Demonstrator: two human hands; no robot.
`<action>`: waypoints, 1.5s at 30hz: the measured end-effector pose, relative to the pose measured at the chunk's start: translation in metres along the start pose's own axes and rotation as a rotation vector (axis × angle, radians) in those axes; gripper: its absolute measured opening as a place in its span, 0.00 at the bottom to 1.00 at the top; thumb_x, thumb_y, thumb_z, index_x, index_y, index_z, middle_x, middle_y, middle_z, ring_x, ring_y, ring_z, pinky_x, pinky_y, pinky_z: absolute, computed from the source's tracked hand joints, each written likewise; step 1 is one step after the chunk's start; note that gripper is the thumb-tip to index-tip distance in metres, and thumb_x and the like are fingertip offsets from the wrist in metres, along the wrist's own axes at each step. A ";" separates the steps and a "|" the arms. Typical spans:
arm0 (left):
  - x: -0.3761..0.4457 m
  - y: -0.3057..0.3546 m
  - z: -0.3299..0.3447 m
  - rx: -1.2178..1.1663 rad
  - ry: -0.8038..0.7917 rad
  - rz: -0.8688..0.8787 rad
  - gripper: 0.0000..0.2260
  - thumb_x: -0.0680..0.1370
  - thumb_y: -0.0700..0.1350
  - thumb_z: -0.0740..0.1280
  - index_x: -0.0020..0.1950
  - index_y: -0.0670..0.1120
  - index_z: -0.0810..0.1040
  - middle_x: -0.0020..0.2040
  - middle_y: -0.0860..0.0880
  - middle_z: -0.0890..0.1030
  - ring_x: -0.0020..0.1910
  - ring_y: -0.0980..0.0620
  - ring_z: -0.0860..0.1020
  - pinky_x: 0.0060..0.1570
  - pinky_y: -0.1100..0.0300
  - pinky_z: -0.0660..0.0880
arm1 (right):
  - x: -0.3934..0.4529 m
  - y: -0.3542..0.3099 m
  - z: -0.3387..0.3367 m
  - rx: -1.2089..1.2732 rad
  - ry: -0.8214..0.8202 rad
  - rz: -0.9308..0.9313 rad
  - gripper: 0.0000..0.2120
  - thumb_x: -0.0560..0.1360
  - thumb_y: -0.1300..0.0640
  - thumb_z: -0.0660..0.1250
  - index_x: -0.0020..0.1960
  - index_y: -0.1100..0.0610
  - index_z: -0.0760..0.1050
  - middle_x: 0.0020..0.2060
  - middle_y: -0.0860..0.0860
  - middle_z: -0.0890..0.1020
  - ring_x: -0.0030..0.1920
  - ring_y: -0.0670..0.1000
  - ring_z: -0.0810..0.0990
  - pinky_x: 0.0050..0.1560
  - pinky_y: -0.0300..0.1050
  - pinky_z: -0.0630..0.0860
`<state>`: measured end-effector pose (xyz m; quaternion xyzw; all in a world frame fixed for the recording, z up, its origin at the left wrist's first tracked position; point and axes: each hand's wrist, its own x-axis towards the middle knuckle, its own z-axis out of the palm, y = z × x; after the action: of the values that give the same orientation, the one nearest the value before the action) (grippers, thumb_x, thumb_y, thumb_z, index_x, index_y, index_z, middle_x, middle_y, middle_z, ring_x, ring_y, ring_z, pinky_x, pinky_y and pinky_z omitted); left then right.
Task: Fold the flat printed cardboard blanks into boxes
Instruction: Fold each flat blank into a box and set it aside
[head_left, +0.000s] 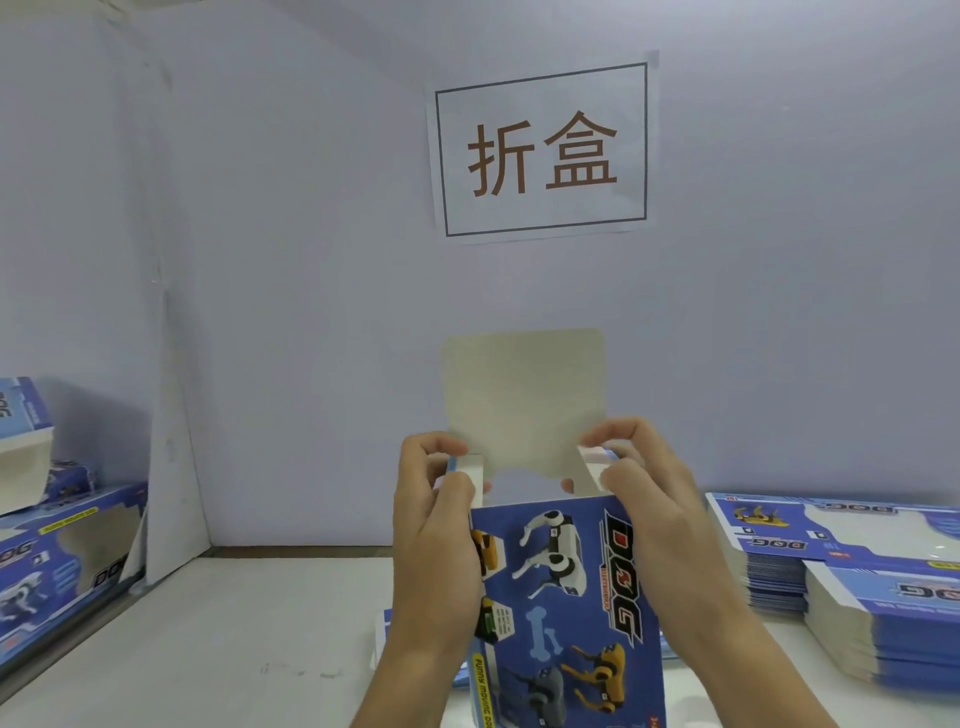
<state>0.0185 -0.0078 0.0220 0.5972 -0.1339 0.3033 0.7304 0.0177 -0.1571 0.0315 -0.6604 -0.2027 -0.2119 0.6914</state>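
Blue printed cardboard fills the scene. At nine o'clock, folded boxes lie stacked against the left wall, beside a white bin with another blue carton on it. The white table runs across the bottom.

At six o'clock a half-formed box stands upright, held up between both hands, its dog-print panel facing the camera. The left hand grips the box's left upper corner: fingers curled over the small left side flap, thumb pressed along its near face. The large plain grey top flap stands straight up at twelve o'clock between the two hands, its lower corners just beside the fingertips. The right hand mirrors the left, fingers curled narrowly round the right side flap, thumb on the near side.

On the wall above hangs a paper sign with two brown characters. At three o'clock, stacks of flat blanks rest on the table, well apart from the hands.
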 end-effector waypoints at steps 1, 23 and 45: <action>-0.001 0.000 0.001 -0.016 0.001 -0.010 0.20 0.81 0.34 0.55 0.46 0.59 0.74 0.44 0.46 0.80 0.37 0.45 0.73 0.30 0.53 0.71 | 0.000 0.001 0.000 0.015 0.016 0.006 0.09 0.71 0.52 0.61 0.49 0.43 0.73 0.45 0.57 0.81 0.36 0.59 0.79 0.35 0.52 0.75; 0.002 0.000 -0.002 0.035 -0.040 0.001 0.20 0.81 0.39 0.60 0.59 0.66 0.72 0.47 0.58 0.81 0.47 0.60 0.80 0.51 0.56 0.75 | 0.001 0.004 -0.001 0.102 -0.098 -0.008 0.23 0.67 0.54 0.60 0.59 0.36 0.74 0.47 0.53 0.85 0.50 0.62 0.82 0.57 0.61 0.76; 0.003 -0.011 -0.009 -0.258 -0.200 0.032 0.14 0.69 0.42 0.61 0.54 0.42 0.73 0.44 0.49 0.83 0.40 0.49 0.84 0.30 0.58 0.79 | 0.002 0.016 -0.012 0.288 -0.097 0.020 0.16 0.68 0.56 0.63 0.56 0.50 0.75 0.54 0.54 0.83 0.44 0.58 0.85 0.37 0.50 0.79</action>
<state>0.0263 0.0003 0.0129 0.5233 -0.2531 0.2342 0.7793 0.0284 -0.1683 0.0187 -0.5657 -0.2575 -0.1412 0.7705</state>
